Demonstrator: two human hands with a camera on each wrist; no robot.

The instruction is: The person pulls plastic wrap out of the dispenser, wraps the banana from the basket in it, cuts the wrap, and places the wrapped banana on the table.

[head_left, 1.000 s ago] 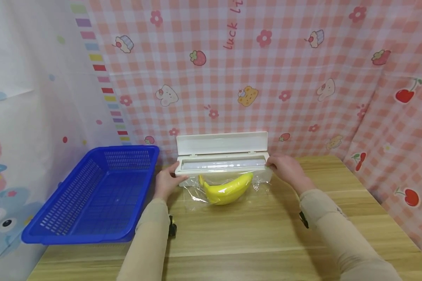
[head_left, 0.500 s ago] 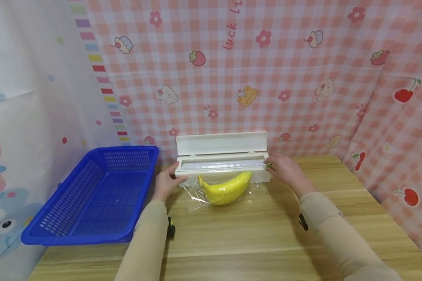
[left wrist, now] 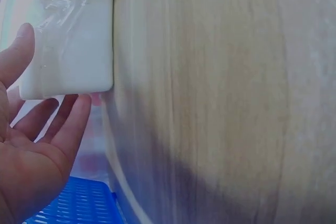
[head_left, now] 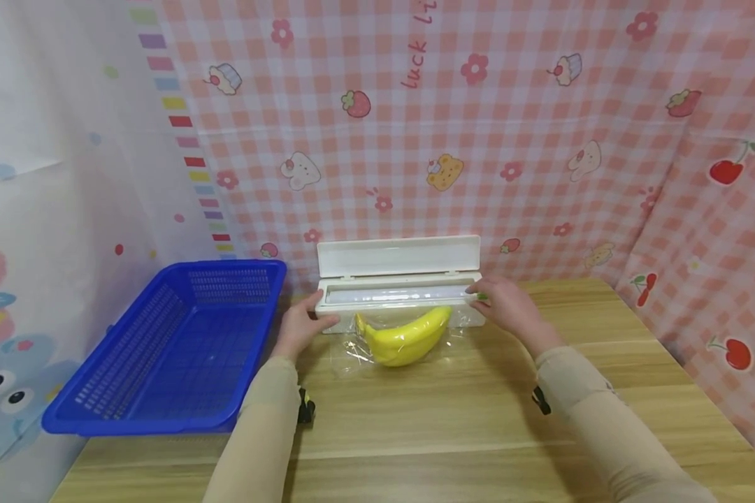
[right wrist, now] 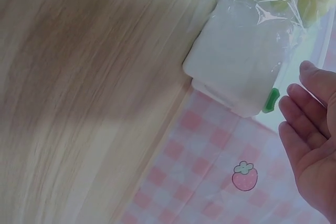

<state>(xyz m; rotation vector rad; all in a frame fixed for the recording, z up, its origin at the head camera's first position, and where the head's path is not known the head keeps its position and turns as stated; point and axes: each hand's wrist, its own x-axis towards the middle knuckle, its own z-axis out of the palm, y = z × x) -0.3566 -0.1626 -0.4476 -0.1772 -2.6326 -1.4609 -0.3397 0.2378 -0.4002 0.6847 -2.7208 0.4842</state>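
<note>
A white cling film dispenser [head_left: 352,318] stands against the back cloth with its lid [head_left: 399,257] raised and a film roll [head_left: 390,295] inside. Clear film hangs over its front and lies across a yellow banana bunch [head_left: 409,342] in front of it. My left hand [head_left: 298,327] holds the dispenser's left end, thumb at the front and fingers round the end, as the left wrist view [left wrist: 42,145] confirms. At the right end, my right hand [head_left: 506,307] reaches over the rim with loosely bent fingers. A green slider [right wrist: 271,100] sits beside its fingertips, apart from the thumb.
A blue plastic basket [head_left: 163,425] stands on the wooden table [head_left: 415,433], left of my left arm. Pink checked cloth [head_left: 377,140] hangs directly behind the dispenser and along the right side. A white patterned cloth [head_left: 31,209] hangs at the left.
My right hand has shifted slightly left from the dispenser's right corner, and the green slider now shows beside it. The left hand stays at the left end; the banana bunch barely moves.
</note>
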